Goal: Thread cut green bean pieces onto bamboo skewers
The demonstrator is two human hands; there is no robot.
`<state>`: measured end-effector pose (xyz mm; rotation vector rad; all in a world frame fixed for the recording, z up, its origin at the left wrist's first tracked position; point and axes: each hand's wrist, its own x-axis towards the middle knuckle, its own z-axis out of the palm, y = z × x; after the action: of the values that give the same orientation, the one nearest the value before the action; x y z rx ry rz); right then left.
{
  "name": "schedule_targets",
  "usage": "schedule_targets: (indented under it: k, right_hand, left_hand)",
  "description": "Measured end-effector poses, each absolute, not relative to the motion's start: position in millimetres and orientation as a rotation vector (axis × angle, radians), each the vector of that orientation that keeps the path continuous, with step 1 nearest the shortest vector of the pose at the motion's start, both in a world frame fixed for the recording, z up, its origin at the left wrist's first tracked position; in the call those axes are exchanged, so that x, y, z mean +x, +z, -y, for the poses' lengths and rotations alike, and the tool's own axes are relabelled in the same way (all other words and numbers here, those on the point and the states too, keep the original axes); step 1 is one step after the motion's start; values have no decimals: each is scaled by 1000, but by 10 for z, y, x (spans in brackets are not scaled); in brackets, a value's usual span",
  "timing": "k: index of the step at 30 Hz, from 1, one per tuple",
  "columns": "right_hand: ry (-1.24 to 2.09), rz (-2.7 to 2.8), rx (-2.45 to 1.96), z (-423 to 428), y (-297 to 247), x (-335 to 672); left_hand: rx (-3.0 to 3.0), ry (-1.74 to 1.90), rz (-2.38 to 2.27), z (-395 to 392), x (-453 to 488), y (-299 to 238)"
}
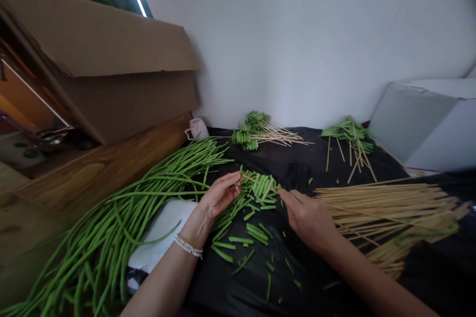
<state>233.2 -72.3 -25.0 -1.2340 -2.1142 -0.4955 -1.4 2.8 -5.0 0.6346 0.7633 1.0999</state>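
My right hand (303, 210) is closed around one end of a thin wooden skewer (248, 177), which runs leftward to my left hand. Several cut green bean pieces (263, 185) sit side by side across the skewer, near my right fingers. My left hand (223, 190), with a beaded bracelet on the wrist, pinches a short green bean piece (241, 170) at the skewer's far tip. Below and between my hands, loose cut bean pieces (256, 233) lie scattered on the black sheet (297, 262). Long whole green beans (122, 218) are heaped to the left of my left arm.
Bare skewers (383, 205) lie in a pile at right. Filled skewers (247, 131) are stacked against the wall, and another filled bunch (351, 136) lies at the right back. A mug (198, 129), cardboard box (130, 99) and white box (427, 124) border the area.
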Motion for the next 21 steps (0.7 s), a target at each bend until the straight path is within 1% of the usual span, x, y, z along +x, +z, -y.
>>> schedule_targets:
  k: [5, 14, 21]
  right_hand:
    - [-516, 2119, -1234, 717, -252, 2318]
    - [-506, 2111, -1226, 729, -267, 2306]
    - [-453, 2115, -1230, 733, -275, 2293]
  left_hand:
    - [595, 1152, -761, -33, 4, -75]
    - [637, 1049, -708, -15, 8, -95]
    - [707, 1051, -789, 8, 33, -68]
